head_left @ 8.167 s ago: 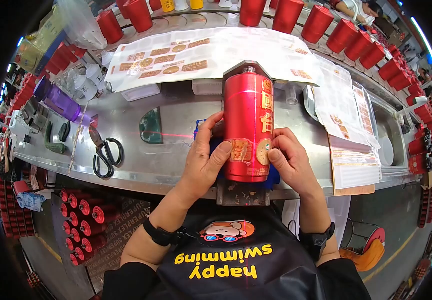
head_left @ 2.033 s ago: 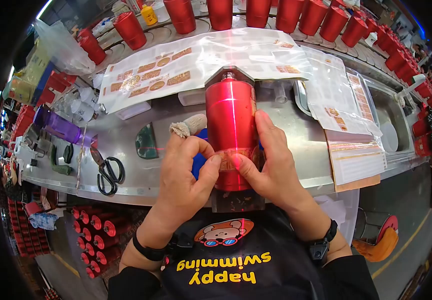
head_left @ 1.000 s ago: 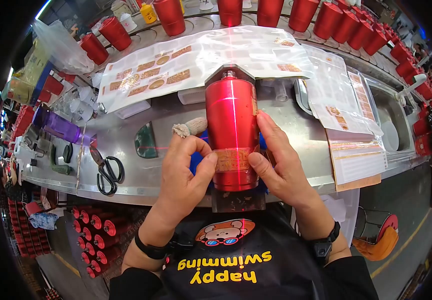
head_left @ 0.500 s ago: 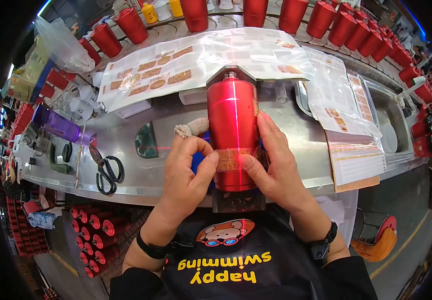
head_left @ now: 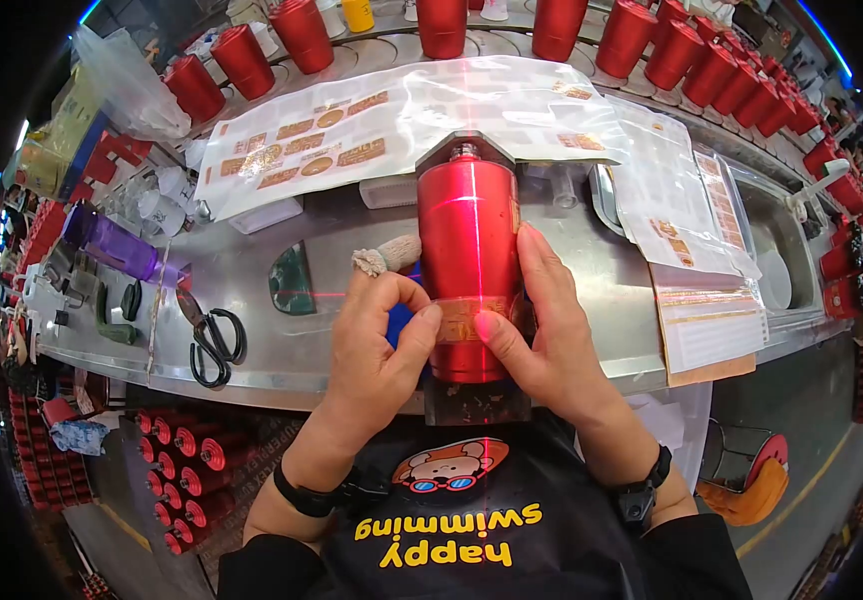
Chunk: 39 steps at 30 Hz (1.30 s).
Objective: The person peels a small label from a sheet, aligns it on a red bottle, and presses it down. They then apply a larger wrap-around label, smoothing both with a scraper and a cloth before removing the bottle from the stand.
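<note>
A red bottle (head_left: 467, 230) lies in a dark cradle (head_left: 477, 405) in front of me, its threaded neck pointing away. Across its lower part runs a transparent gold-printed label (head_left: 460, 318). My left hand (head_left: 382, 330) pinches the label's left end between thumb and forefinger, and a knitted cover sits on one of its fingers. My right hand (head_left: 552, 325) is wrapped along the bottle's right side, its thumb pressing on the label. A red laser cross shines over bottle and label.
Sheets of gold labels (head_left: 332, 140) lie behind the cradle, with more sheets (head_left: 677, 220) at right near a sink (head_left: 787, 240). Scissors (head_left: 214, 340), a dark green scraper-like plate (head_left: 293, 280) and a purple bottle (head_left: 117, 245) are at left. Red bottles (head_left: 559, 25) line a conveyor behind.
The red bottles on the conveyor have shifted to the right at the left and centre. My hands stay nearly in place, the right thumb slightly further left on the label.
</note>
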Motion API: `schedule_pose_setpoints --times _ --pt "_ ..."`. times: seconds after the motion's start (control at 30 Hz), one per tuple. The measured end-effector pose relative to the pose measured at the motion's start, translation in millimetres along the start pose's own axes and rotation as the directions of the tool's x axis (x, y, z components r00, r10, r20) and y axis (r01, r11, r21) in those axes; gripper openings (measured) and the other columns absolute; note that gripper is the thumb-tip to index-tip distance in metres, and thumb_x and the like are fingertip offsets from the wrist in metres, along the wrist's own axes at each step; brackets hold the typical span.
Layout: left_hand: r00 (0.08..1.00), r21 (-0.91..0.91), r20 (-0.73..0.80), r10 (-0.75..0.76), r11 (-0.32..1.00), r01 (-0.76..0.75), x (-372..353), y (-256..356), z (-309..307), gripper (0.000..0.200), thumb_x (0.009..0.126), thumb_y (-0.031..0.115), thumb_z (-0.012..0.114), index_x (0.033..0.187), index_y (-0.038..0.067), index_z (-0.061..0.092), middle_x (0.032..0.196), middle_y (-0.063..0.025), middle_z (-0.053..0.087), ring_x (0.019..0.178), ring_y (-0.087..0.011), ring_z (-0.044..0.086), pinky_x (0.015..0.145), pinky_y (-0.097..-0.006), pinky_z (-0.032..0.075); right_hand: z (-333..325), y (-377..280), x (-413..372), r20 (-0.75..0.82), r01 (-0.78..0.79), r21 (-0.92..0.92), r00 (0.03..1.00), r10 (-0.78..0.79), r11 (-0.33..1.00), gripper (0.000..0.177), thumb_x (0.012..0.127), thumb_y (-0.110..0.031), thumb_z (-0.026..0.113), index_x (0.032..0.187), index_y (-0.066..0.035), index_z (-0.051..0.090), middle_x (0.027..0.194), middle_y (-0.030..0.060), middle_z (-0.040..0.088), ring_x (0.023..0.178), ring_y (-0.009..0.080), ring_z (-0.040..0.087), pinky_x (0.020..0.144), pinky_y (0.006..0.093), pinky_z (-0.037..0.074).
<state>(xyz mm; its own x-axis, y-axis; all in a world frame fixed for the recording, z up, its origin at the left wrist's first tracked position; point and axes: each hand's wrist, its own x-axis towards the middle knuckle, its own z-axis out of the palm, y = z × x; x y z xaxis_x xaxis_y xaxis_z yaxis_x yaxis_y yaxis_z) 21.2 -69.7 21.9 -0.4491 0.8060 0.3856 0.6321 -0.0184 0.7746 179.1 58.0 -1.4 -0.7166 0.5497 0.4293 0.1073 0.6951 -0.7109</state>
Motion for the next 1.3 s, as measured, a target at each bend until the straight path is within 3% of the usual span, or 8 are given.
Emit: schedule_pose_setpoints --times 0.13,0.43,0.73,1.3 --pt "1.0 0.005 -0.015 0.016 1.0 -0.016 0 0 2 0.011 0.087 0.013 0.066 0.089 0.003 0.061 0.092 -0.0139 0.053 0.083 -0.0269 0.055 0.073 -0.0358 0.044 -2 3 0 0.016 0.005 0.031 1.0 -0.006 1.0 0.078 0.095 -0.034 0.066 0.147 0.014 0.031 0.148 0.0355 0.034 0.133 0.0465 0.04 0.112 0.0475 0.033" --pt "0.999 -0.018 -0.016 0.028 0.999 -0.028 1 -3 2 0.01 0.087 0.012 0.066 0.089 0.003 0.061 0.093 -0.015 0.053 0.084 -0.0281 0.055 0.075 -0.0364 0.044 -6 6 0 0.049 -0.055 0.123 0.998 0.049 0.991 0.062 0.106 -0.031 0.045 0.15 0.01 0.03 0.152 0.0308 0.033 0.14 0.0424 0.035 0.116 0.0445 0.028" --pt "1.0 -0.001 -0.014 0.01 1.0 -0.01 0 -2 3 0.009 0.087 0.011 0.067 0.089 0.004 0.061 0.094 -0.0152 0.053 0.083 -0.0278 0.055 0.074 -0.0364 0.045 -4 6 1 0.023 -0.035 0.112 0.999 0.033 0.993 0.067 0.098 -0.025 0.061 0.148 0.01 0.033 0.151 0.0312 0.035 0.138 0.0423 0.038 0.114 0.0442 0.031" --pt "0.991 -0.204 0.082 -0.106 0.971 0.121 -7 -20 3 0.021 0.096 0.02 0.064 0.088 0.001 0.06 0.107 -0.0163 0.055 0.1 -0.0279 0.054 0.091 -0.0344 0.042 -1 9 0 0.034 -0.05 0.135 0.998 0.046 0.99 0.068 0.1 -0.028 0.059 0.149 0.01 0.031 0.151 0.0316 0.034 0.138 0.0423 0.038 0.114 0.0438 0.032"
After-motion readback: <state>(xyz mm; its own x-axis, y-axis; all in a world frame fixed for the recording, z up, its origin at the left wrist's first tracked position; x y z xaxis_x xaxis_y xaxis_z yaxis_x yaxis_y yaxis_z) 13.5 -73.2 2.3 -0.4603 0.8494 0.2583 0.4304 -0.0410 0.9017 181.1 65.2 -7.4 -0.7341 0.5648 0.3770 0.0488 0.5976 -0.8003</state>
